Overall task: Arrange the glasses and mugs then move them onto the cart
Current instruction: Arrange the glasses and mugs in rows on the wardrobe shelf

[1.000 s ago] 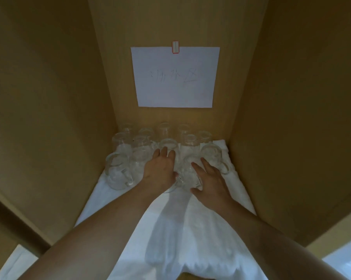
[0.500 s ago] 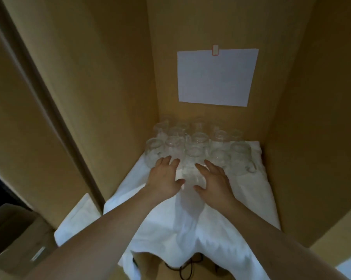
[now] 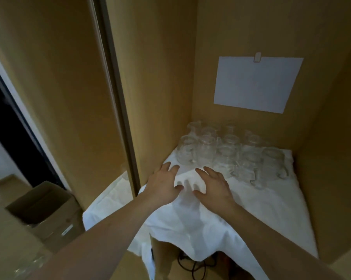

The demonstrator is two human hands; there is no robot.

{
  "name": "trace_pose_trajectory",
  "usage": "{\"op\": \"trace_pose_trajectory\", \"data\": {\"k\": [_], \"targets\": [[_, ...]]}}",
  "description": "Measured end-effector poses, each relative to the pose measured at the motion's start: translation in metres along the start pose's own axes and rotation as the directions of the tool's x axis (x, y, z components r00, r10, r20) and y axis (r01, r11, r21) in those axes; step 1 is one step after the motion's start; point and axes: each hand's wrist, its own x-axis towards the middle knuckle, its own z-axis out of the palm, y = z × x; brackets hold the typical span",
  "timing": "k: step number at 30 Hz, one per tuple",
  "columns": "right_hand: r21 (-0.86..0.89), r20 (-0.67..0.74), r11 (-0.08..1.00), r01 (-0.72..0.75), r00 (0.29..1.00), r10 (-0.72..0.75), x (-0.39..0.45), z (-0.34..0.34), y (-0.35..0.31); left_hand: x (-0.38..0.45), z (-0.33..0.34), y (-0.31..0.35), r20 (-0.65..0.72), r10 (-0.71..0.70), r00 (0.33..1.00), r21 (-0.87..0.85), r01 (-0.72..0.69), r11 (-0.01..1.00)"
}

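Note:
Several clear glass mugs (image 3: pixel 229 154) stand packed together upside down at the back of a shelf covered by a white cloth (image 3: pixel 271 209). My left hand (image 3: pixel 163 184) hovers over the cloth just in front of the left end of the group, fingers spread and empty. My right hand (image 3: pixel 214 184) is beside it, also spread and empty, a little short of the front mugs. Neither hand touches a mug. No cart shows in this view.
The shelf sits in a wooden cabinet with a side wall (image 3: pixel 160 87) on the left and another on the right. A white paper sheet (image 3: pixel 257 83) hangs on the back wall. An open cardboard box (image 3: pixel 47 211) lies on the floor at the left. Cables (image 3: pixel 192 261) hang under the shelf.
Both hands have drawn back from the mugs toward me and let go. My view has swung left, so the mugs now sit to the right and the box shows.

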Motion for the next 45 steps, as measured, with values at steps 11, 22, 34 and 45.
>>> {"op": "trace_pose_trajectory", "data": {"k": [11, 22, 34, 45], "targets": [[0.013, 0.0, 0.999, -0.037, 0.999, 0.037, -0.01, 0.067, -0.132, -0.052, -0.028, -0.133, 0.052, 0.037, 0.998, -0.056, -0.034, 0.998], [-0.039, 0.061, 0.998, -0.04, 0.997, 0.043, -0.013, 0.128, -0.26, -0.1, -0.054, -0.262, 0.094, -0.011, 0.996, -0.051, 0.016, 0.999], [-0.012, 0.209, 1.0, 0.001, 0.978, 0.002, 0.052, 0.192, -0.3, -0.083, -0.043, -0.349, 0.136, -0.18, 0.974, -0.036, 0.186, 0.982], [0.065, 0.291, 0.998, -0.003, 0.957, -0.016, 0.159, 0.228, -0.306, -0.001, -0.047, -0.391, 0.177, -0.267, 0.947, 0.022, 0.268, 0.963]]}}
